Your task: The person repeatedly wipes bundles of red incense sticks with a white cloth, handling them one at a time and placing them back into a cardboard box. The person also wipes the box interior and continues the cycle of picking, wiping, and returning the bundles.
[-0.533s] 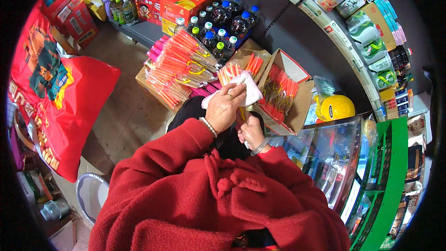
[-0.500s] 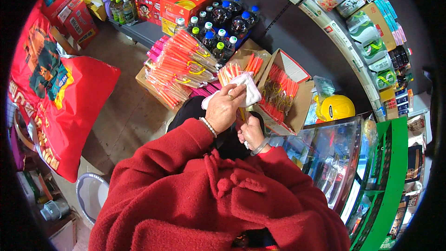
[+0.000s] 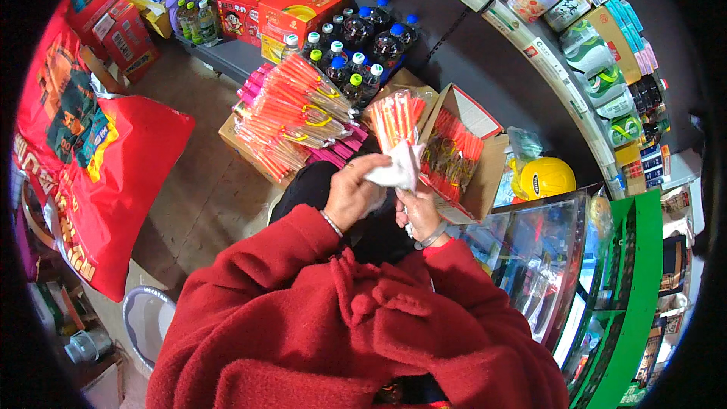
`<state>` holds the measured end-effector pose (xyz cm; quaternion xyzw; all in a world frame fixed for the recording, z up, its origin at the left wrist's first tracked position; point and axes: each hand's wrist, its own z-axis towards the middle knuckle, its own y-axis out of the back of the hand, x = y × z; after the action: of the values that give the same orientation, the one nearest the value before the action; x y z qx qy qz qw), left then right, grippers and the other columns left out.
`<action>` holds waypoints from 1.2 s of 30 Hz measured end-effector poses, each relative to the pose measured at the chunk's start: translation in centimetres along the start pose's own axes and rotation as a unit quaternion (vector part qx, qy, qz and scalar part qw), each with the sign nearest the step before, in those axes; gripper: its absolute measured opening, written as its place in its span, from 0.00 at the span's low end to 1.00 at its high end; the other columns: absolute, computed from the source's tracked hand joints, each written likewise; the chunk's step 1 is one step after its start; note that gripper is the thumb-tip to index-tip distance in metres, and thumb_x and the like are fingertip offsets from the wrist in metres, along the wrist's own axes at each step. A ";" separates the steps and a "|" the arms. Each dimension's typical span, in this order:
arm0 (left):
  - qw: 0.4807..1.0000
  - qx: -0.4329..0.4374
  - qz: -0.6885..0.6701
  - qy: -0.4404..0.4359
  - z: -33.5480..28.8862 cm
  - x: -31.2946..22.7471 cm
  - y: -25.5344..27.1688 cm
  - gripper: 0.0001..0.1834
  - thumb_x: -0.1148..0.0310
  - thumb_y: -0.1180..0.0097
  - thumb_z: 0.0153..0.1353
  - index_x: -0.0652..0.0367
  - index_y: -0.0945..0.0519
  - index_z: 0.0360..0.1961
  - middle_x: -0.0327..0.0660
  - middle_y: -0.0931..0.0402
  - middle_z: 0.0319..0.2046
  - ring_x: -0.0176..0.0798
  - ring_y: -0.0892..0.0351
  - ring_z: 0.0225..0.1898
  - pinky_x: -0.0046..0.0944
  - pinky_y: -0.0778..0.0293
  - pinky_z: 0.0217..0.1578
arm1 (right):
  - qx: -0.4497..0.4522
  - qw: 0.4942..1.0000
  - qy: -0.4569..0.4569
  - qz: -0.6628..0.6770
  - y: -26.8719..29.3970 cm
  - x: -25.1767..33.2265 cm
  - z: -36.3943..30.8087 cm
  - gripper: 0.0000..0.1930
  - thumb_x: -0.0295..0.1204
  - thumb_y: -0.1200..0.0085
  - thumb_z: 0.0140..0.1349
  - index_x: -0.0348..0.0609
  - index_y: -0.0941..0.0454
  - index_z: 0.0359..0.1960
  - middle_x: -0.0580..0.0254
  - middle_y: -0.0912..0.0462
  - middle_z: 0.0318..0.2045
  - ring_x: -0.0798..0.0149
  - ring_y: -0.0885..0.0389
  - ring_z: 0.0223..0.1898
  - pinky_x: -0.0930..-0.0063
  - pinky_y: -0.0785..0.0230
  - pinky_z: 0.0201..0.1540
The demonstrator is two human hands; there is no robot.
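My left hand [image 3: 352, 193] pinches a folded white cloth [image 3: 400, 168], which presses against the lower part of a bundle of orange sticks [image 3: 395, 115] in clear plastic. Closed just below the cloth, my right hand [image 3: 418, 213] grips the bundle's narrow lower end, largely hidden by cloth and fingers. To the left, a pile of similar orange bundles [image 3: 299, 98] in clear wrap lies on a carton. More orange sticks [image 3: 454, 148] fill an open cardboard box [image 3: 485, 170] just right of my right hand.
Dark drink bottles [image 3: 356, 30] and red cartons [image 3: 307, 7] stand on the shelf beyond. A big red bag [image 3: 129, 159] is at the left, above a pale bucket [image 3: 148, 322]. Right of me are a yellow helmet [image 3: 547, 176], a glass case [image 3: 541, 257] and a green rack [image 3: 636, 273].
The cloth has moved down from the bundle's upper part, so the orange sticks now show. My left hand has turned and shifted slightly left and toward me; my right hand keeps its grip.
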<state>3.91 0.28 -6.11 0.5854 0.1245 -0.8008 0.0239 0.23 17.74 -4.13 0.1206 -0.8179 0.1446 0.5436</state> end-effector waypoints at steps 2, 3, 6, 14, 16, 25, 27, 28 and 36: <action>0.972 -0.126 -0.179 0.087 1.0 0.8 0.3 0.20 0.85 0.59 0.59 0.64 0.21 0.49 0.39 0.18 0.42 0.36 0.20 0.45 0.35 0.27 0.49 | 0.019 0.999 -0.024 0.029 0.3 1.2 -0.2 0.07 0.34 0.51 0.70 0.45 0.30 0.41 0.67 0.30 0.20 0.74 0.35 0.12 0.78 0.41 0.13; 0.948 -0.154 -0.235 0.151 1.6 1.1 1.1 0.18 0.83 0.58 0.61 0.63 0.21 0.48 0.40 0.18 0.40 0.36 0.20 0.42 0.35 0.26 0.46 | 0.024 0.998 -0.026 0.045 0.7 1.3 -0.2 0.08 0.35 0.51 0.70 0.45 0.30 0.42 0.68 0.31 0.19 0.75 0.36 0.12 0.78 0.41 0.13; 0.876 -0.201 -0.369 0.235 2.7 2.1 3.2 0.13 0.78 0.56 0.66 0.62 0.22 0.48 0.41 0.19 0.38 0.38 0.20 0.36 0.38 0.24 0.40 | 0.056 0.993 -0.038 0.099 0.8 1.7 -0.6 0.13 0.36 0.53 0.72 0.45 0.30 0.52 0.69 0.32 0.19 0.75 0.37 0.12 0.77 0.40 0.14; 0.827 -0.039 -0.508 0.237 3.2 0.1 1.9 0.33 0.44 0.52 0.67 0.57 0.33 0.63 0.43 0.28 0.60 0.46 0.29 0.60 0.53 0.39 0.62 | 0.226 0.943 -0.106 0.221 0.1 0.4 -1.0 0.17 0.39 0.54 0.73 0.43 0.31 0.56 0.66 0.34 0.19 0.74 0.39 0.10 0.77 0.43 0.14; 0.835 -0.033 -0.501 0.227 3.4 0.5 2.0 0.28 0.50 0.47 0.67 0.56 0.30 0.61 0.42 0.25 0.57 0.43 0.27 0.57 0.50 0.35 0.60 | 0.235 0.937 -0.114 0.231 -0.1 0.1 -1.1 0.17 0.39 0.55 0.73 0.43 0.31 0.55 0.66 0.34 0.19 0.74 0.39 0.11 0.77 0.43 0.14; 0.884 -0.062 -0.416 0.206 3.6 1.2 2.0 0.20 0.75 0.38 0.60 0.59 0.25 0.54 0.41 0.20 0.49 0.39 0.19 0.48 0.45 0.26 0.53 | 0.224 0.958 -0.121 0.130 -0.2 -0.7 -0.9 0.16 0.38 0.50 0.70 0.41 0.30 0.52 0.59 0.23 0.23 0.66 0.26 0.15 0.71 0.29 0.20; 0.888 -0.073 -0.404 0.207 3.7 0.8 2.2 0.21 0.77 0.38 0.58 0.60 0.26 0.53 0.43 0.20 0.48 0.40 0.19 0.47 0.46 0.25 0.53 | 0.217 0.968 -0.097 0.084 -0.1 -0.9 -0.8 0.19 0.40 0.46 0.68 0.41 0.31 0.52 0.57 0.20 0.30 0.65 0.20 0.20 0.74 0.26 0.22; 0.890 -0.075 -0.400 0.206 3.8 0.7 2.3 0.21 0.77 0.38 0.58 0.61 0.26 0.53 0.43 0.20 0.48 0.40 0.18 0.47 0.46 0.25 0.53 | 0.199 0.974 -0.080 0.074 0.0 -1.1 -0.9 0.19 0.39 0.46 0.68 0.41 0.33 0.53 0.55 0.20 0.32 0.64 0.19 0.22 0.74 0.25 0.24; 0.911 -0.073 -0.361 0.186 3.9 1.1 2.4 0.23 0.77 0.37 0.57 0.60 0.27 0.54 0.42 0.20 0.48 0.39 0.18 0.46 0.44 0.23 0.51 | 0.105 0.990 0.012 -0.094 -1.0 -1.6 -2.4 0.23 0.33 0.38 0.62 0.40 0.35 0.53 0.65 0.22 0.33 0.73 0.20 0.25 0.81 0.27 0.22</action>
<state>0.34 -2.81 -6.41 0.6357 0.3872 -0.6202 -0.2478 3.23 17.73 -4.61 0.2515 -0.7768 0.1794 0.5488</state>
